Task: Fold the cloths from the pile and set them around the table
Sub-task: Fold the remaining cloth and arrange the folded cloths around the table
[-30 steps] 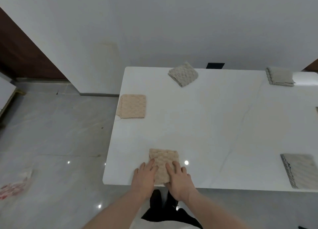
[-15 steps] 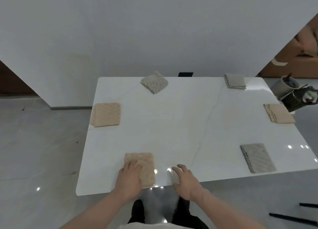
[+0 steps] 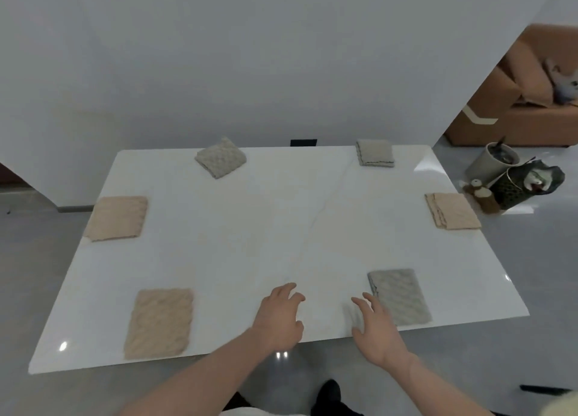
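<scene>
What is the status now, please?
Left hand and right hand open, empty, over table. Six folded cloths set around its edge. No pile visible, nothing in the way.

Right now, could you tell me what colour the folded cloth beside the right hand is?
Pale grey, with a bumpy woven texture: the cloth shows best in the head view.

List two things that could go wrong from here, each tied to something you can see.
1. The left beige cloth overhangs the table edge; a nudge could drop it.
2. The right hand hovers open beside the near grey cloth; a careless brush could undo its fold.
</scene>
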